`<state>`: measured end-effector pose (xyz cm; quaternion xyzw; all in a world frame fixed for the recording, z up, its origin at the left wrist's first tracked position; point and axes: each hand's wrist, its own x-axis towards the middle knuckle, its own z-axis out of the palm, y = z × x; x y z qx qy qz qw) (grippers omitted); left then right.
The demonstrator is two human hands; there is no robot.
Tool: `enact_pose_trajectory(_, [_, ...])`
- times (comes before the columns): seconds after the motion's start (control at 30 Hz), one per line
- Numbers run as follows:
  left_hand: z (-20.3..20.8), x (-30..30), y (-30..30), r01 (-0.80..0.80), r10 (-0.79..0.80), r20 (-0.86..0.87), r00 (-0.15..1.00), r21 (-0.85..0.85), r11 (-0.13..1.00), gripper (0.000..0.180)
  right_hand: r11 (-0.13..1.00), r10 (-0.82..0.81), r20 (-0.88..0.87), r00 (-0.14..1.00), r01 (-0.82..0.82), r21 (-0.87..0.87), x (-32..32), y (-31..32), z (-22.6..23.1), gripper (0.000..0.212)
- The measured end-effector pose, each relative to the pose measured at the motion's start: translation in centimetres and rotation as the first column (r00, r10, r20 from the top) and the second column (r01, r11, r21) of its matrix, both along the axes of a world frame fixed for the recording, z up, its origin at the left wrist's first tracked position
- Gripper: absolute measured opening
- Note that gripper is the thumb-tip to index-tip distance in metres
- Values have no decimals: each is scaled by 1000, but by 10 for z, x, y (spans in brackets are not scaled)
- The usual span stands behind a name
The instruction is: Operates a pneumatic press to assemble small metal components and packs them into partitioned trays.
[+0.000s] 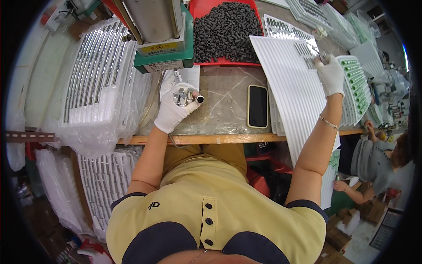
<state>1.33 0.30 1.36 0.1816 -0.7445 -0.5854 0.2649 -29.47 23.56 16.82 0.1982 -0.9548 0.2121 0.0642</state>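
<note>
My left hand [173,108], in a white glove, is closed around several short silver tubes [182,97]. One tube with a dark open end [199,99] pokes out by the thumb. This hand is just below the press head [165,64], with a slim metal rod [177,75] above its fingers. My right hand [330,75], also gloved, reaches over a white ribbed tray [281,83] at the right. Its fingertips pinch a small silver piece beside a row of silver tubes [303,49] at the tray's far end; the piece is partly hidden.
A red bin [246,64] full of small black fittings [226,31] stands at the back. A phone [257,106] lies between my hands. Plastic-wrapped trays of silver tubes [94,66] are stacked left. Green parts [354,83] lie in a tray at right; another person [376,158] sits beyond.
</note>
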Motion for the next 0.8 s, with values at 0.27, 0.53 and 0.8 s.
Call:
enact_pose_trajectory(0.27, [-1,13,7,-56,52,48,997,74,996,23,574,702,102,705,-474,-667,188,-91,-71,19])
enact_pose_trajectory(0.53, [-7,27,4,-200,201,-21,979,32,979,28,685,689,16,725,-643,-342,209,-123,-109,23])
enact_pose_trajectory(0.8, [-3,25,-12,-269,268,14,963,31,963,47,646,699,117,705,-554,-525,199,-142,-165,21])
